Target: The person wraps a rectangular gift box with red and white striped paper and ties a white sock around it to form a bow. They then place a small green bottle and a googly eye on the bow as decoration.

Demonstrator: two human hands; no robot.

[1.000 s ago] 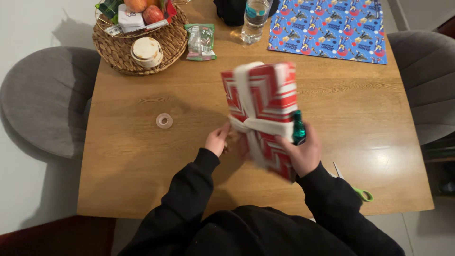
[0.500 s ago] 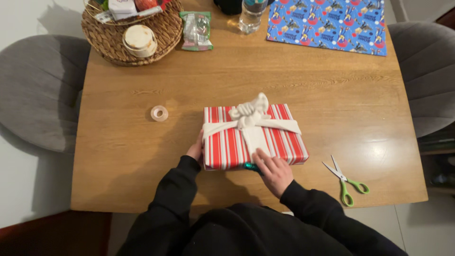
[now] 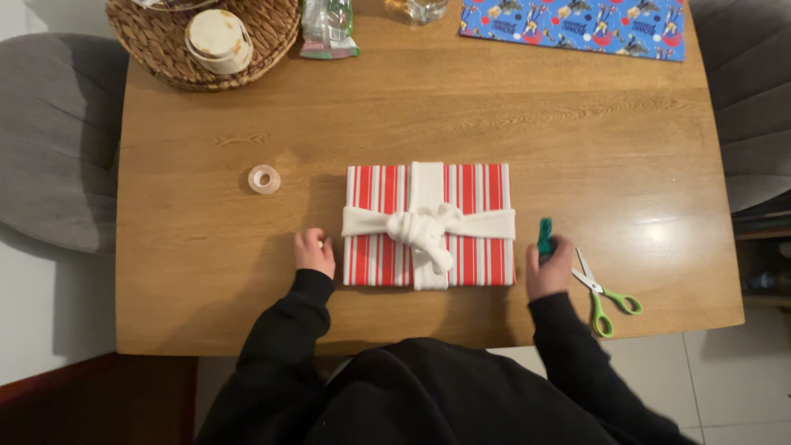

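Once released — gift box [image 3: 428,224] lies square

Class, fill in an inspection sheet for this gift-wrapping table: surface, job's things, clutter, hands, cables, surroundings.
Surface: wooden table, glare at right.
Job's things: red-and-white striped gift box lying flat, white bow on top; small green object.
Clutter: tape roll, green-handled scissors, wicker basket, blue wrapping paper.
Hands: left hand beside box; right hand grips the green object.
Cables: nothing seen.
Surroundings: grey chairs either side.
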